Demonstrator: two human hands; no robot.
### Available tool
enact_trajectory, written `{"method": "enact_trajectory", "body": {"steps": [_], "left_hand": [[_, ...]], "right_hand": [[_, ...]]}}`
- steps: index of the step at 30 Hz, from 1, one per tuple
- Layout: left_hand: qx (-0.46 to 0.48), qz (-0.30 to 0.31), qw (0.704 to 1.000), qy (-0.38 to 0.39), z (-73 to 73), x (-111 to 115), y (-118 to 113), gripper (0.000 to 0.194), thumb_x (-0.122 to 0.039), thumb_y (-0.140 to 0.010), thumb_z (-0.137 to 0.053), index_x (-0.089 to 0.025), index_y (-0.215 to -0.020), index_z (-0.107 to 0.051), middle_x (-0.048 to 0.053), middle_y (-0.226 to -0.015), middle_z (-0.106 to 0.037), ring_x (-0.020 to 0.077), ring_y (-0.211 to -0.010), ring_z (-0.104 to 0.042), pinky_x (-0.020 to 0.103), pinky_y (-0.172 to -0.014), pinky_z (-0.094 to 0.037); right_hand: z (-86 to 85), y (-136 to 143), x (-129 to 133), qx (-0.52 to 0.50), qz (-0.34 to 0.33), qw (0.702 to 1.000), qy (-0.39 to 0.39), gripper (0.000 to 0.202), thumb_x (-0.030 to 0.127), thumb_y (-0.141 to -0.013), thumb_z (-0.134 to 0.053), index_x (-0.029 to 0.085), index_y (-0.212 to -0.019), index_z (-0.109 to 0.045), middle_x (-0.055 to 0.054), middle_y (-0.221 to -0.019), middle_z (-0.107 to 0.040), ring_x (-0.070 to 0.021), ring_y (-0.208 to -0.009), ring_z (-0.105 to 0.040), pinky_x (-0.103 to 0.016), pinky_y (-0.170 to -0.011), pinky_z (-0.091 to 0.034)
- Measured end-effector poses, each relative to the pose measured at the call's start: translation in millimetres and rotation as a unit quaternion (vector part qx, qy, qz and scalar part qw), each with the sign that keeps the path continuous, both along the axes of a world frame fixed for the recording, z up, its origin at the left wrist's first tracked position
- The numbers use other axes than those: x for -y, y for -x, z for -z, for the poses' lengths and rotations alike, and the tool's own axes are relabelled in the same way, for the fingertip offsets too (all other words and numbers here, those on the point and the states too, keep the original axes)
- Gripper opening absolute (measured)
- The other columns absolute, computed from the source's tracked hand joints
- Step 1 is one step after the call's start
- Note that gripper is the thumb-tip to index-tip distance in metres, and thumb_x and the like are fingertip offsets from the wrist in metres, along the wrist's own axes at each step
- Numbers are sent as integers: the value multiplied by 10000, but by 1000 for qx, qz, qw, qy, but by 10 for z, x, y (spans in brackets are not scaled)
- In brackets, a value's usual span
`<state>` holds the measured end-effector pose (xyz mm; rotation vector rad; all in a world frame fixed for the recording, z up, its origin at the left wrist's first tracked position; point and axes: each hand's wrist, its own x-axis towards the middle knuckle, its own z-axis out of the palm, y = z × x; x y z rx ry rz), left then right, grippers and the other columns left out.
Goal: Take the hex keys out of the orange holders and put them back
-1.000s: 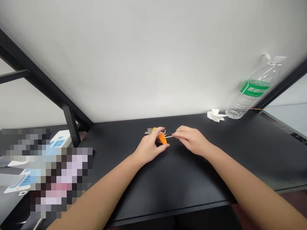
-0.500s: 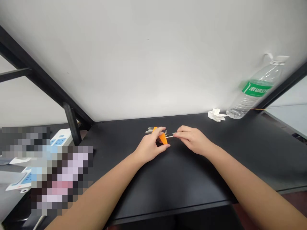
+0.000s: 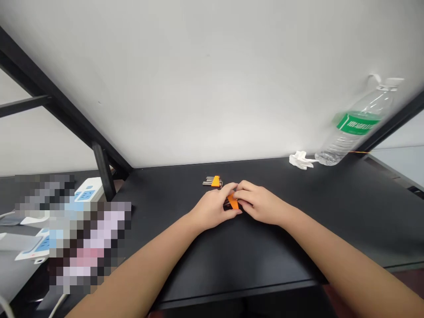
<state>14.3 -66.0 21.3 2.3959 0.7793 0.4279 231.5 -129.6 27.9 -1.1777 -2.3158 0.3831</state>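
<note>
An orange hex key holder [image 3: 233, 202] sits between the thumb and fingers of my left hand [image 3: 213, 207], a little above the black table. Dark metal keys show at its left side. My right hand [image 3: 260, 203] is closed against the holder's right side, fingertips touching it. The hex key at those fingertips is mostly hidden by the fingers. Just behind my left hand, a second orange holder [image 3: 216, 181] lies on the table with several metal hex keys [image 3: 208, 181] through it.
The black table [image 3: 265, 260] meets a pale wall. At the back right stand a crumpled white tissue [image 3: 301, 160] and a large clear bottle [image 3: 356, 123] with a green label. A white power strip [image 3: 88, 194] and blurred items lie at the left, beyond a black metal frame [image 3: 102, 170].
My right hand has moved left to the holder, closing the gap where a metal key showed. My left hand has shifted slightly right and nearer, uncovering the second holder.
</note>
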Motion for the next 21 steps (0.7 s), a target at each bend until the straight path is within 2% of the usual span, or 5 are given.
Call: {"method": "enact_trajectory", "body": {"steps": [4, 8, 14, 18, 21], "left_hand": [[26, -19, 999, 2, 19, -11, 15, 673, -368, -859, -723, -269, -1450, -416, 34, -1152, -730, 204, -935, -709, 311, -804, -548], [48, -56, 997, -18, 74, -50, 42, 687, -382, -846, -743, -265, -1449, -435, 59, -1207, -711, 222, -1025, -699, 342, -855, -565], [78, -37, 995, -58, 106, -96, 65, 442, -380, -935, -657, -291, -1361, -578, 40, -1207, -692, 177, -960, -681, 331, -865, -574], [63, -26, 994, -87, 102, -101, 60, 278, -373, -980, -596, -295, -1235, -676, 45, -1187, -657, 148, -872, -652, 296, -769, -563], [50, -30, 992, -115, 96, -91, 54, 221, -367, -985, -586, -278, -1145, -710, 46, -1145, -648, 150, -869, -648, 311, -790, -551]], "right_hand": [[6, 22, -16, -40, 25, 999, 21, 159, 114, -945, -534, 219, -1051, -592, -53, -1051, -597, -150, -791, -587, -281, -719, -506], [11, -232, -101, 20, 137, 990, 32, 96, 142, -930, -544, 208, -963, -605, -38, -1011, -609, -145, -764, -578, -290, -731, -471], [58, -602, -232, 112, 224, 959, 133, 160, 130, -880, -553, 207, -810, -675, -35, -920, -658, -173, -833, -604, -278, -715, -428], [78, -600, -259, 100, 249, 952, 148, 179, 130, -866, -552, 213, -787, -689, -27, -912, -673, -164, -816, -607, -268, -709, -423], [94, -576, -270, 97, 260, 949, 152, 152, 147, -853, -574, 218, -794, -695, -21, -901, -675, -162, -807, -606, -265, -705, -419]]}}
